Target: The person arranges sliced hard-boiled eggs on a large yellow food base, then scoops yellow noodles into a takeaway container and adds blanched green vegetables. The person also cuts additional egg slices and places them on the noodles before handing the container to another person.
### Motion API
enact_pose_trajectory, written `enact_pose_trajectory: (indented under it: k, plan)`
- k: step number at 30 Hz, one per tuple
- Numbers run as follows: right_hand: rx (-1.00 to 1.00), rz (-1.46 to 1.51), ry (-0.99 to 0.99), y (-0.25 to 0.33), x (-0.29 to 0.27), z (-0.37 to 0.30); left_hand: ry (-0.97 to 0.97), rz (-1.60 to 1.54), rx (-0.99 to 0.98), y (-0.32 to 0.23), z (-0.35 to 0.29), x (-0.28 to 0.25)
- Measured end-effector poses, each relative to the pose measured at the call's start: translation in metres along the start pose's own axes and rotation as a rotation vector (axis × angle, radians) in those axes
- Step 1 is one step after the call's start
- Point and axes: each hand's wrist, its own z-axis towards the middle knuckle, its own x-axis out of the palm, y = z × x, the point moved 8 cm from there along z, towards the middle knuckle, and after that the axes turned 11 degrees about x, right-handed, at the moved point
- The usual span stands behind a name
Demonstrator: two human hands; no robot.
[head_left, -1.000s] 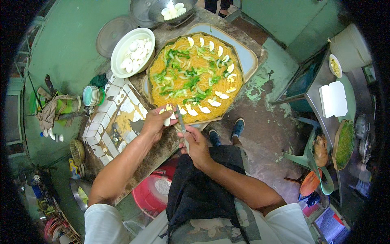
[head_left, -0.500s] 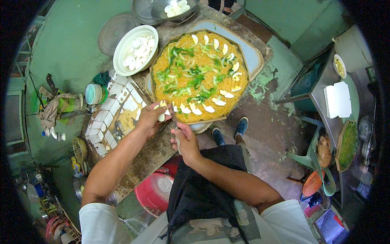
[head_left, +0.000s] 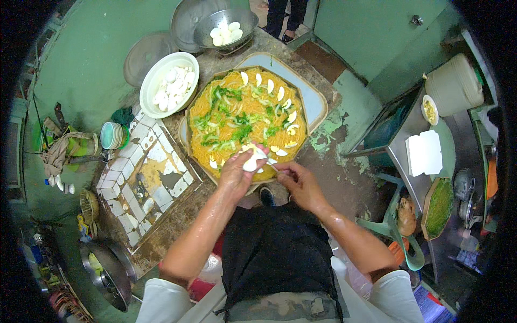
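Observation:
Beneath my hands lies a wide tray of yellow noodles (head_left: 215, 113), topped with leafy greens and boiled egg wedges (head_left: 280, 93) set along its edge. My left hand (head_left: 235, 171) is closed around pieces of boiled egg (head_left: 251, 162), white with some yolk showing. In my right hand (head_left: 299, 185) is a knife (head_left: 272, 164), its thin blade against the egg. Both hands meet over the near edge of the tray and hide some wedges there. A white bowl (head_left: 148, 90) beyond my left hand holds more egg pieces (head_left: 175, 86).
At the table's far end, a metal colander (head_left: 204, 37) holds whole boiled eggs (head_left: 226, 33). A tiled ledge (head_left: 121, 185) borders the left side. Another person's legs (head_left: 285, 15) show at the back. To the right stand a green chair (head_left: 401, 237) and a counter with a white box (head_left: 424, 153).
The view has shifted. My hands have moved rightward along the tray's near edge and now sit over the noodles, still with egg and knife.

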Motion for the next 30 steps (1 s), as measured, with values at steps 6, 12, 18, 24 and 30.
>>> enact_pose_trajectory:
  k: [6, 12, 18, 24, 30]
  plan:
    - [0.097, -0.07, 0.049, 0.012, -0.044, 0.041, -0.16, -0.052, 0.026, 0.026, 0.033, 0.015]
    - [0.175, 0.209, 0.233, 0.016, -0.032, 0.032, -0.148, 0.104, 0.093, 0.019, 0.035, 0.019]
    - [-0.137, -0.131, 0.047, 0.002, -0.022, 0.01, -0.168, 0.058, -0.031, 0.018, 0.005, 0.001]
    - [0.131, -0.004, 0.101, -0.001, -0.018, 0.032, -0.241, 0.101, 0.015, 0.01, 0.013, -0.009]
    - [0.146, 0.107, 0.191, -0.003, -0.001, 0.01, -0.174, 0.124, 0.011, 0.006, 0.008, -0.01]
